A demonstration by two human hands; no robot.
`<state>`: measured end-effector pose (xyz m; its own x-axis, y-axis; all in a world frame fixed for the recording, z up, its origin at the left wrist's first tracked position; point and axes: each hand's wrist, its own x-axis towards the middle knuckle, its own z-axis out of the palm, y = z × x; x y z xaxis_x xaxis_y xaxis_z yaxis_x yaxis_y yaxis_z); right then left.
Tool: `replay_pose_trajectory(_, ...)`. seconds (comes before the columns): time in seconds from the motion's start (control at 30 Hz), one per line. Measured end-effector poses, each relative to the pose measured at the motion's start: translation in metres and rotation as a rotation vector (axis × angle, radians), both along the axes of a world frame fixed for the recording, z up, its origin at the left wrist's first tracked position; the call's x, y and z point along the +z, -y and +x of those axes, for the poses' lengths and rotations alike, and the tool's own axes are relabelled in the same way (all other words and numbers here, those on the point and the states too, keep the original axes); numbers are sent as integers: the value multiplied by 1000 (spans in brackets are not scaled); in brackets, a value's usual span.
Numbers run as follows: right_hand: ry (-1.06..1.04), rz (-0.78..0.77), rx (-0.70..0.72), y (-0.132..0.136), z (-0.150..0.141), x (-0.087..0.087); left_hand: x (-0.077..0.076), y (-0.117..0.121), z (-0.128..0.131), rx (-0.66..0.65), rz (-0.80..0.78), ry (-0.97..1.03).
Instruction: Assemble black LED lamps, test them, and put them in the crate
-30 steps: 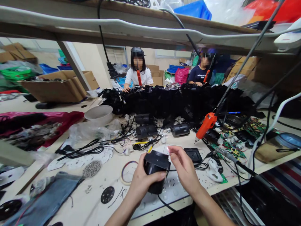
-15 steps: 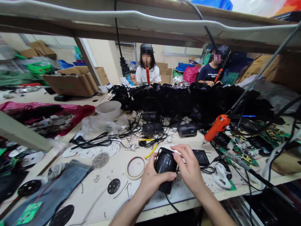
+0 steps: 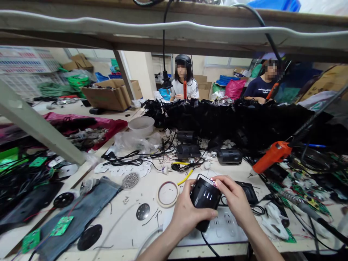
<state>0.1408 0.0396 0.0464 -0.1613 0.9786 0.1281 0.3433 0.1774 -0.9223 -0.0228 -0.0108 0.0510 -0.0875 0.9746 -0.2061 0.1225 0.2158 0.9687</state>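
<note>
A black rounded plastic housing (image 3: 204, 198) with small slots stands tilted in front of me, a black cord (image 3: 208, 244) running down from its lower end. My left hand (image 3: 187, 210) is wrapped round its left side, thumb across the front. At its upper right edge, my right hand (image 3: 233, 194) has thumb and fingertips pressed together; anything between them is too small to make out. Beneath the hands is a white power strip (image 3: 221, 226). A roll of tape (image 3: 168, 194) lies left of the housing, and a black rectangular frame (image 3: 250, 193) lies behind my right hand.
An orange electric screwdriver (image 3: 272, 157) hangs at the right near green circuit boards (image 3: 312, 197). Similar black housings (image 3: 230, 156) lie farther back before a black heap (image 3: 206, 116). Left are a screw dish (image 3: 130, 180) and denim cloth (image 3: 81, 214). Two people sit opposite.
The view has swung left, so things appear farther right. The housing stays in my left hand and is turned slightly, while my right fingers remain at its upper edge.
</note>
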Motion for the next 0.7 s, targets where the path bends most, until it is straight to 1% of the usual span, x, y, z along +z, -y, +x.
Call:
replay_pose_trajectory(0.07, 28, 43, -4, 2, -2, 0, -2, -1, -1, 12, 0, 50)
replay_pose_trajectory(0.17, 128, 163, 9, 9, -4, 0, -5, -4, -3, 21, 7, 88)
replay_pose_trajectory(0.27, 297, 370, 65, 16, -4, -2, -7, -5, -3, 51, 21, 94)
replay_pose_trajectory(0.33, 406, 529, 133, 20, -2, -7, -8, -6, -2, 93, 6, 118)
replay_pose_trajectory(0.4, 517, 632, 216, 23, 0, -14, -7, -7, -1, 123, -28, 160)
replay_pose_trajectory(0.47, 614, 663, 272, 24, 2, -20, -5, -7, -1, 119, -64, 226)
replay_pose_trajectory(0.53, 669, 656, 279, 23, 5, -23, -2, -6, -3, 90, -80, 340)
replay_pose_trajectory(0.63, 683, 649, 253, 20, 10, -20, 1, -6, -7, 15, -102, 568)
replay_pose_trajectory(0.7, 663, 662, 224, 19, 13, -15, -1, -7, -7, -10, -120, 726)
